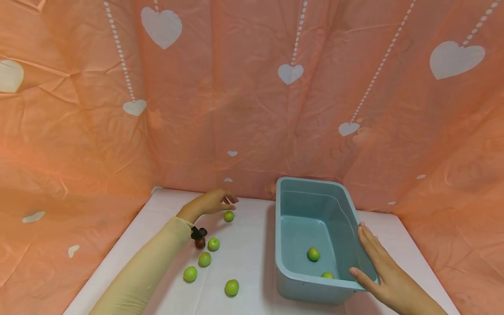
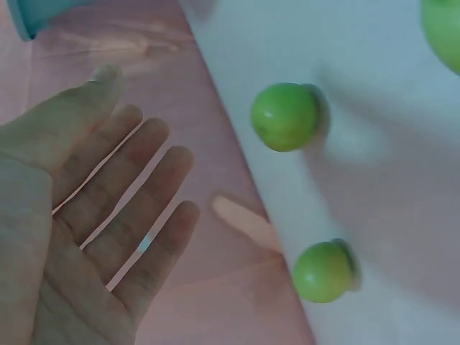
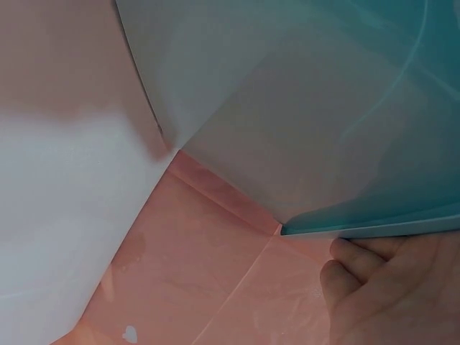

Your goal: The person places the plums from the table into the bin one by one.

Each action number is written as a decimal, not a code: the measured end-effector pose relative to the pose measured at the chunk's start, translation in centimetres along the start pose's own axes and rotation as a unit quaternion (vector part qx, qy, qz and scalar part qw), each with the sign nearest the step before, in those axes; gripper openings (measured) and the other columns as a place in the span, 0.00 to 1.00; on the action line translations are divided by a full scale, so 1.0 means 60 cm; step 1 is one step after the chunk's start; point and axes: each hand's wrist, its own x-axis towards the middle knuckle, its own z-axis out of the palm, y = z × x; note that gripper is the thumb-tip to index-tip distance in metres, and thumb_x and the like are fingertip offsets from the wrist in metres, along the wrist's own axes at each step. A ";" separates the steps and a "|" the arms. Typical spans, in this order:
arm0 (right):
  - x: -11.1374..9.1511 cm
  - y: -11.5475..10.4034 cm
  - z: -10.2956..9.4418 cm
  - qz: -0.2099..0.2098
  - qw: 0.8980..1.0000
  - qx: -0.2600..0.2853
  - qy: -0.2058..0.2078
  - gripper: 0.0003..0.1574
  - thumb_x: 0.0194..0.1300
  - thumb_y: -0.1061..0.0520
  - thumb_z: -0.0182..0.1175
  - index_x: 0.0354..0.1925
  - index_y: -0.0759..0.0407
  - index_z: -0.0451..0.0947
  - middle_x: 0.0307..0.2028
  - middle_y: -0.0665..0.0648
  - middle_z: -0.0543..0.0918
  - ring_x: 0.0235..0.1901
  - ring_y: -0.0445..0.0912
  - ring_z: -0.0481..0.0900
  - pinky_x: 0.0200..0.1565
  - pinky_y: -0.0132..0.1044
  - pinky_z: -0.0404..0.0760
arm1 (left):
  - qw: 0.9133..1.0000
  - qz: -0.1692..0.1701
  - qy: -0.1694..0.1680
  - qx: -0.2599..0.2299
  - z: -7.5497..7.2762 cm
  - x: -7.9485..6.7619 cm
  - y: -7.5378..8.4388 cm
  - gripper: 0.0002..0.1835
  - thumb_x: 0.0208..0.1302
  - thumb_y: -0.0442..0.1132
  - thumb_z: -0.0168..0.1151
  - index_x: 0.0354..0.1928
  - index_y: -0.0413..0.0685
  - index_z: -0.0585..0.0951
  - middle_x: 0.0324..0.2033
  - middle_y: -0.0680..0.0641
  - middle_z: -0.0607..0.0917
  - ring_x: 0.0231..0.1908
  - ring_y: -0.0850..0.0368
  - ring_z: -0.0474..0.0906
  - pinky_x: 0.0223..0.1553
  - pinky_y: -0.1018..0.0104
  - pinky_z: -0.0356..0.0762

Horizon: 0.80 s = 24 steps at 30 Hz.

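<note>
In the head view my left hand (image 1: 214,201) hovers at the table's far side, just above a small round green fruit (image 1: 229,216). The left wrist view shows this hand's fingers (image 2: 136,194) spread and nearly straight, holding nothing, with smooth green fruits (image 2: 285,117) lying apart from it. On the right, my right hand (image 1: 387,275) grips the near right corner of a grey-blue plastic bin (image 1: 305,276), its thumb over the rim and fingers along the side. Inside the bin lie two green fruits, one (image 1: 313,254) on the floor, another (image 1: 327,275) partly hidden by the near wall.
More green fruits (image 1: 204,259) are scattered on the white tabletop (image 1: 252,245) left of the bin, one (image 1: 232,287) nearer the front. A dark red round thing (image 1: 200,243) sits below the left wrist's camera. Pink cloth with hearts (image 1: 244,109) surrounds the table.
</note>
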 end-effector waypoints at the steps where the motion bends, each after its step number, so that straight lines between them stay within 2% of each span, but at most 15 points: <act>1: 0.000 0.001 0.000 0.001 1.000 0.000 0.000 0.66 0.70 0.49 0.73 0.88 0.55 0.42 0.87 0.54 0.42 0.81 0.31 0.30 0.70 0.13 0.32 | 1.000 -0.005 0.000 -0.002 0.002 -0.001 -0.003 0.14 0.74 0.40 0.71 0.57 0.41 0.88 0.53 0.43 0.90 0.54 0.46 0.87 0.60 0.48 0.83; 4: 0.001 0.002 0.001 0.000 1.000 0.002 0.001 0.66 0.70 0.49 0.73 0.88 0.55 0.42 0.87 0.54 0.41 0.81 0.31 0.30 0.70 0.13 0.32 | 1.000 -0.020 0.000 -0.004 0.009 -0.005 -0.011 0.16 0.74 0.40 0.71 0.59 0.39 0.87 0.62 0.36 0.85 0.56 0.44 0.87 0.62 0.47 0.82; 8: 0.000 0.003 0.003 0.001 1.000 0.005 0.004 0.66 0.70 0.49 0.73 0.88 0.55 0.42 0.87 0.54 0.41 0.81 0.30 0.30 0.70 0.13 0.33 | 0.999 -0.044 -0.002 0.002 0.017 -0.010 -0.016 0.19 0.74 0.40 0.71 0.62 0.38 0.86 0.76 0.31 0.71 0.58 0.44 0.86 0.63 0.48 0.81; 15: -0.001 0.003 0.002 0.010 1.000 0.011 0.000 0.66 0.70 0.50 0.73 0.88 0.53 0.42 0.87 0.53 0.41 0.81 0.32 0.32 0.70 0.13 0.33 | 0.998 -0.055 0.005 -0.006 0.034 -0.011 -0.022 0.20 0.73 0.38 0.72 0.63 0.38 0.85 0.78 0.32 0.67 0.59 0.40 0.85 0.62 0.47 0.81; 21: -0.001 0.002 0.002 0.010 1.000 0.010 0.000 0.65 0.70 0.49 0.73 0.88 0.54 0.42 0.87 0.54 0.42 0.81 0.32 0.32 0.70 0.13 0.33 | 0.997 -0.075 0.003 -0.006 0.045 -0.013 -0.024 0.20 0.72 0.36 0.72 0.63 0.37 0.84 0.83 0.33 0.56 0.57 0.43 0.85 0.59 0.50 0.83; 22: -0.001 0.001 0.002 0.009 1.000 0.009 0.001 0.65 0.70 0.49 0.73 0.88 0.54 0.42 0.87 0.53 0.42 0.81 0.32 0.32 0.70 0.13 0.33 | 0.997 -0.078 0.002 -0.006 0.047 -0.013 -0.025 0.21 0.72 0.36 0.72 0.63 0.36 0.84 0.83 0.33 0.56 0.56 0.44 0.85 0.59 0.50 0.83; 24: -0.001 0.001 0.001 0.009 1.000 0.009 0.001 0.65 0.70 0.49 0.73 0.88 0.54 0.42 0.87 0.53 0.42 0.81 0.31 0.32 0.70 0.13 0.34 | 0.996 -0.084 0.000 -0.006 0.049 -0.011 -0.026 0.21 0.72 0.36 0.73 0.63 0.36 0.84 0.81 0.34 0.62 0.56 0.45 0.85 0.59 0.52 0.83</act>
